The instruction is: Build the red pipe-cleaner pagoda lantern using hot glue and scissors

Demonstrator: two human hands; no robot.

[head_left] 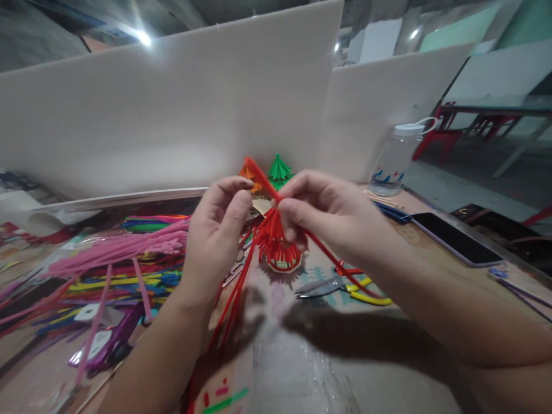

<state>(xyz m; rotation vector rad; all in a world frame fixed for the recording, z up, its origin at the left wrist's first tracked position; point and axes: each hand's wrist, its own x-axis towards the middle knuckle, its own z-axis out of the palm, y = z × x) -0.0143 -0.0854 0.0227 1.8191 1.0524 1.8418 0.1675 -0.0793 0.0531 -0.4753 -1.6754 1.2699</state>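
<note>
Item: red fringed ornament (276, 241), over desk (302, 356). Left hand (215, 230), right hand (328, 213): fingers of both pinched on its red strand (263, 178). Risk: a hard pull likely snaps the strand or crushes the fringe.

The left hand (218, 230) and the right hand (321, 215) are bare, their fingers rounded. The left forearm (159, 351) and the right forearm (452, 322) are bare as well, uncovered all the way to the edge of view.
</note>
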